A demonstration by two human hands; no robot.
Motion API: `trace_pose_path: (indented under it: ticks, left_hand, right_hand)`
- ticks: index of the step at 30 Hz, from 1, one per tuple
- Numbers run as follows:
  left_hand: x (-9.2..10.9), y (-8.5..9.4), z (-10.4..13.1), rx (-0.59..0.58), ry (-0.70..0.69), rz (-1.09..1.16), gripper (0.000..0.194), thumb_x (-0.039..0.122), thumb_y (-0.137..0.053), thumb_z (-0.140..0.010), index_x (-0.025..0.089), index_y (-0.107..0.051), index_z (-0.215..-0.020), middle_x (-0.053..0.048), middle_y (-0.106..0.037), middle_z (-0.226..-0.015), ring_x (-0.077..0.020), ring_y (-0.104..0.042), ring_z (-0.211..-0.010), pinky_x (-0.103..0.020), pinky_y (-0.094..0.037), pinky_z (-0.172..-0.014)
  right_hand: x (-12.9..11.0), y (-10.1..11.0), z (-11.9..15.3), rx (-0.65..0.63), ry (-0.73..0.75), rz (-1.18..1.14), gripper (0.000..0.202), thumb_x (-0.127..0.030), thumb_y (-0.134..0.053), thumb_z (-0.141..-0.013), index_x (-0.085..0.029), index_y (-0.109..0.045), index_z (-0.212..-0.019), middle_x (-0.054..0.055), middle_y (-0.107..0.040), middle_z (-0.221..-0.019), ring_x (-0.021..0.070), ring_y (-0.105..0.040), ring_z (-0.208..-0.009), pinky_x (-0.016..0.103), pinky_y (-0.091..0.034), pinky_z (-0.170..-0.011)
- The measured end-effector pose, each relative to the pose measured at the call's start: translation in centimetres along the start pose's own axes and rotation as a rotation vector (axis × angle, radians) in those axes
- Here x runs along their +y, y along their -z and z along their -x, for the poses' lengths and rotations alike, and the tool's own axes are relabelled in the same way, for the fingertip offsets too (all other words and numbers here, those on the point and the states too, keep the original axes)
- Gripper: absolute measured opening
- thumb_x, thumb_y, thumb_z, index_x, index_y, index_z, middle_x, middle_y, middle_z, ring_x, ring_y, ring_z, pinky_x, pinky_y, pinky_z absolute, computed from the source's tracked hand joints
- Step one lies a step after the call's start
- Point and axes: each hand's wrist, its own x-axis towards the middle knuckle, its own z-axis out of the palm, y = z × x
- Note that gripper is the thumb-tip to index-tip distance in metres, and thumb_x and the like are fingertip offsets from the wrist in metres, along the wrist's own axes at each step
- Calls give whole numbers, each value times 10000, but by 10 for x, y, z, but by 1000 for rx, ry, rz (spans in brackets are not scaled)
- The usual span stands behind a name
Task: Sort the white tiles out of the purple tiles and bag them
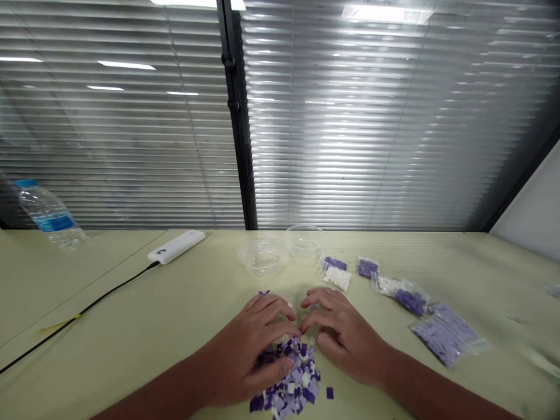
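A loose pile of small square pieces in dark purple, lilac and white lies on the table in front of me. My left hand rests over the pile's left and upper part, its fingers stretched forward and the thumb apart, touching the pieces. From the right, my right hand reaches to the pile's upper edge. Its fingers are bent but apart, the index fingertip close to the left fingertips. A few pieces around these fingertips are partly hidden. One dark purple square lies alone right of the pile.
Two clear plastic bowls, a left one and a right one, stand behind my hands. Small bags of purple and white pieces lie to the right, with a larger lilac bag. Leftward are a white power bank, its black cable and a water bottle.
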Motion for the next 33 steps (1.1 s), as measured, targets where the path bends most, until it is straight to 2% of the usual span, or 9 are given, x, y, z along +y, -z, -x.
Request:
trace_pose_path:
  ticks: [6,12,18,29,33]
  left_hand:
    - [-1,-2,-1,14,32,-16,284,262,-655,-938,307,-652,-1218,-51,-640,-1211,-281,-540,-1223,-439,-406,-1091]
    - [-1,-1,-2,-22,37,5,285,304,-641,-973,308,-626,-1258,-51,-621,-1239,-275,-519,-1236,-437,-390,-1090]
    - [-3,-3,0,-11,66,-6,358,321,-625,-988,300,-559,-1340,-56,-601,-1308,-276,-501,-1262,-429,-386,-1102]
    - [-4,-4,-2,6,58,-19,339,342,-647,-974,302,-608,-1309,-65,-616,-1304,-292,-517,-1256,-437,-417,-1096]
    - [-5,-5,-2,24,64,-18,367,344,-643,-971,292,-592,-1330,-65,-617,-1309,-286,-528,-1246,-425,-430,-1087]
  right_hand:
    - [3,-2,1,15,0,38,412,20,-538,-744,-263,-740,-964,54,-668,-1145,273,-591,-1184,465,-452,-1034]
    - [4,-4,2,21,-40,4,393,20,-545,-760,-259,-725,-971,43,-655,-1158,264,-574,-1202,457,-435,-1037]
    - [6,-4,2,93,-38,10,338,16,-527,-772,-232,-714,-906,57,-659,-1112,264,-594,-1143,450,-459,-973]
    - [-2,0,1,-1,43,40,396,24,-548,-763,-263,-745,-951,46,-672,-1168,261,-608,-1164,440,-473,-1005]
    - [2,-2,2,54,-2,34,434,30,-529,-725,-255,-728,-985,58,-661,-1185,270,-601,-1162,450,-474,-985]
